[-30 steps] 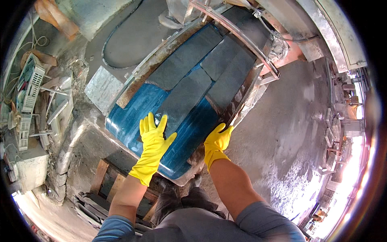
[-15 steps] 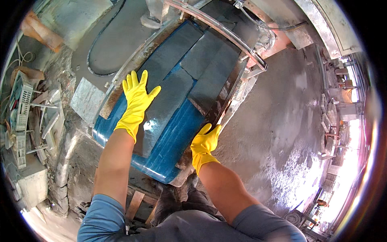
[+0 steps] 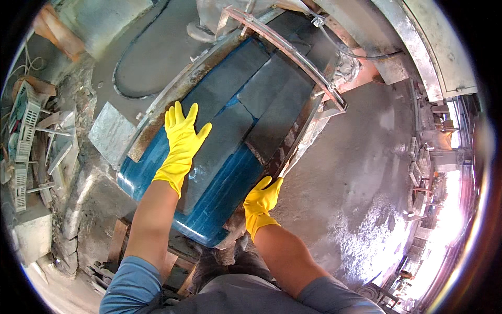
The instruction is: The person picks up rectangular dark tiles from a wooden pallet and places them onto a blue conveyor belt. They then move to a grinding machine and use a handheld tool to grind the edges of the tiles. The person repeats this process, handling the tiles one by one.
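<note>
A belt conveyor with a wet blue belt carries several flat dark grey slabs, laid side by side with narrow gaps. My left hand, in a yellow rubber glove, lies open with fingers spread on the nearest long slab, close to the belt's left edge. On the opposite side my right hand, gloved alike, grips the conveyor's side rail near its front corner. Its thumb and a finger show; the other fingers are mostly hidden. Just beyond it is the corner of the right-hand slab.
A rusty metal bar arches over the belt farther off. Grey wet floor spreads to the right. To the left stand a pale flat plate, a black hose and white plastic crates. Wooden pieces lie by my feet.
The whole scene has shifted slightly down in the picture. Both hands keep about the same places, the left on the slab and the right at the rail.
</note>
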`<action>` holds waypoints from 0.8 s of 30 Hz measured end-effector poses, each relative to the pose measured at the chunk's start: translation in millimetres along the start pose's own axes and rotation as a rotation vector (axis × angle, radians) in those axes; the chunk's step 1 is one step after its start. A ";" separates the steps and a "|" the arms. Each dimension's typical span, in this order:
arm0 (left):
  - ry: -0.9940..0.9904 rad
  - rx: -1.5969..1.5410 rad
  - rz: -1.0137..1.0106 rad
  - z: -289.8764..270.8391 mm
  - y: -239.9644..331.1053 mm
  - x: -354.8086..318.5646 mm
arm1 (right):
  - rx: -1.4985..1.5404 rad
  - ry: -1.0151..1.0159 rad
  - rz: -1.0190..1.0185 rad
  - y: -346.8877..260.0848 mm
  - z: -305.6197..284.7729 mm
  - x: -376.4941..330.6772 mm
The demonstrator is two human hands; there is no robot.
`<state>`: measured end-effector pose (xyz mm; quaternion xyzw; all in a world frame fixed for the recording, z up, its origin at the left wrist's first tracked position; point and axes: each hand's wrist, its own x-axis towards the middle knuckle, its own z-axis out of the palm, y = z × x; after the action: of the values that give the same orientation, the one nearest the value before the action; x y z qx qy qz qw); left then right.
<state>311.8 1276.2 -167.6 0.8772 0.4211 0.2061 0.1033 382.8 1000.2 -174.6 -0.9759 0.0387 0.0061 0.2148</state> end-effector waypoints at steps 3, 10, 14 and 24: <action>-0.004 -0.011 -0.003 -1.7 1.5 -2.4 | -0.008 0.019 0.003 3.5 3.6 0.5; 0.075 -0.027 0.053 2.5 -12.7 -5.2 | 0.028 0.015 0.008 -4.8 -2.6 -1.9; 0.041 0.022 0.055 -2.5 -12.7 -1.4 | 0.013 0.009 -0.024 -0.3 -0.7 0.6; -0.003 0.081 0.084 47.4 30.7 77.6 | 0.052 0.095 -0.085 2.4 5.8 -1.7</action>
<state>397.9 1317.4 -177.8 0.8978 0.3920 0.1917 0.0594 380.9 1000.6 -180.9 -0.9699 0.0074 -0.0504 0.2382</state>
